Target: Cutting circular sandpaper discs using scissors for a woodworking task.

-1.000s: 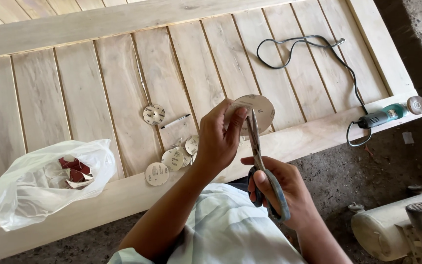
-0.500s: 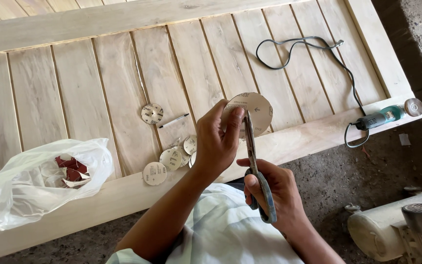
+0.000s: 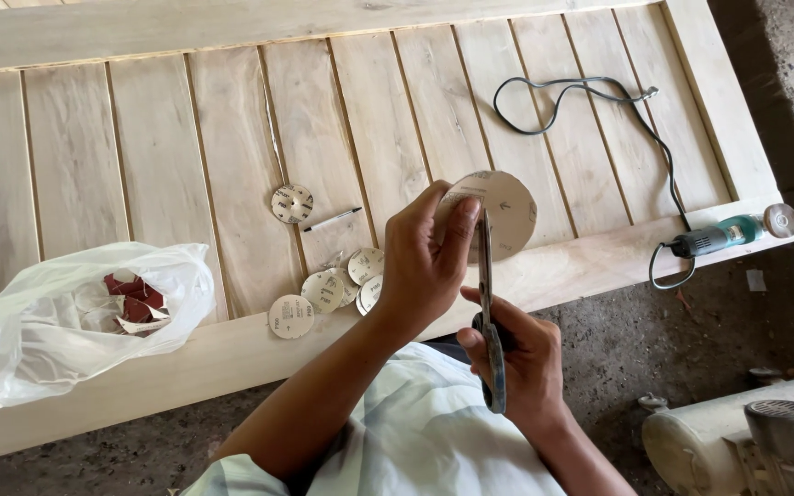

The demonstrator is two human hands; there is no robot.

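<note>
Sandpaper disc (image 3: 498,213) pinched in left hand (image 3: 425,266), raised above wooden tabletop (image 3: 232,174) so edge met scissors (image 3: 489,312); right hand (image 3: 516,358) clenched handles. Smaller cut discs (image 3: 323,292) lay left, near edge.

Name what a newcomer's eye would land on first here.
At centre, the left hand holds up a round sanding disc while the right hand works scissors into its edge. Small cut discs lie on the wooden panel, a white plastic bag at left.
</note>
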